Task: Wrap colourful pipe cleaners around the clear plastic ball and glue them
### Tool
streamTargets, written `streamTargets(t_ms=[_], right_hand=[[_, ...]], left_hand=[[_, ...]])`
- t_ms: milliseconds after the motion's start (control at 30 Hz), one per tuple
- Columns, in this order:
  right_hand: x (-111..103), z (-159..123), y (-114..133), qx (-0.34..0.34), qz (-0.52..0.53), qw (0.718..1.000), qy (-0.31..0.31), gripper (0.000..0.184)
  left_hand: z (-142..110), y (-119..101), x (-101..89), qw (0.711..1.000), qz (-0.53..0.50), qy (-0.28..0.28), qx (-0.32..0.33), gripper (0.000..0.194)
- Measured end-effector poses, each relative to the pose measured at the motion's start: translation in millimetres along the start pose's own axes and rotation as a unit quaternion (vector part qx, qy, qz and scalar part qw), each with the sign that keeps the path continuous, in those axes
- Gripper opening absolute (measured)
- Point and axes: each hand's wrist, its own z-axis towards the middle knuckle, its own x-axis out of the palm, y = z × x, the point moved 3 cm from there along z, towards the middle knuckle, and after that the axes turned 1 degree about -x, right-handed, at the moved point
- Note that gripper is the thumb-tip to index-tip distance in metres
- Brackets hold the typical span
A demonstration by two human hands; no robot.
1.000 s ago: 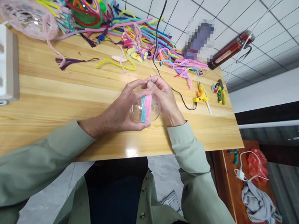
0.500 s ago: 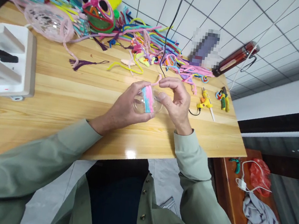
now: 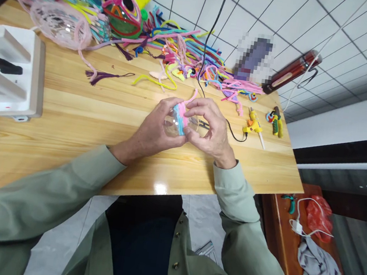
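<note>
A clear plastic ball (image 3: 170,126) is wrapped round its middle by a fuzzy band of blue and pink pipe cleaners (image 3: 181,115). My left hand (image 3: 153,127) grips the ball from the left, thumb below and fingers over the top. On the right side, the fingertips and thumb of my right hand (image 3: 210,127) press against the band and the ball. One loose pink pipe cleaner end (image 3: 193,96) sticks up from the band above my fingers. Part of the band is hidden behind my right fingers.
Pipe cleaners (image 3: 185,43) in many colours heap along the tiled wall. A yellow glue gun (image 3: 253,125) and green-handled pliers (image 3: 277,123) lie at the right. At the left sits a white power strip (image 3: 36,77). A dark red flask (image 3: 293,73) lies by the wall.
My right hand has moved left and down, and its fingers have closed onto the pink side of the band. The left hand keeps its hold on the ball.
</note>
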Motion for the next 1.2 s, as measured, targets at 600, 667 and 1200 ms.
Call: streamTargets(t_ms=[600, 667, 1200], right_hand=[[1, -2, -3, -0.055, -0.037, 0.998, 0.011, 0.021], [2, -2, -3, -0.053, -0.034, 0.998, 0.010, 0.024], [-1, -1, -17, 0.102, 0.136, 0.985, 0.006, 0.042]], left_hand=[[0, 5, -1.1, 1.000, 0.008, 0.003, -0.003, 0.088], [-1, 7, -1.0, 1.000, -0.015, 0.010, -0.007, 0.092], [2, -2, -0.9, 0.985, -0.141, 0.033, -0.091, 0.089]])
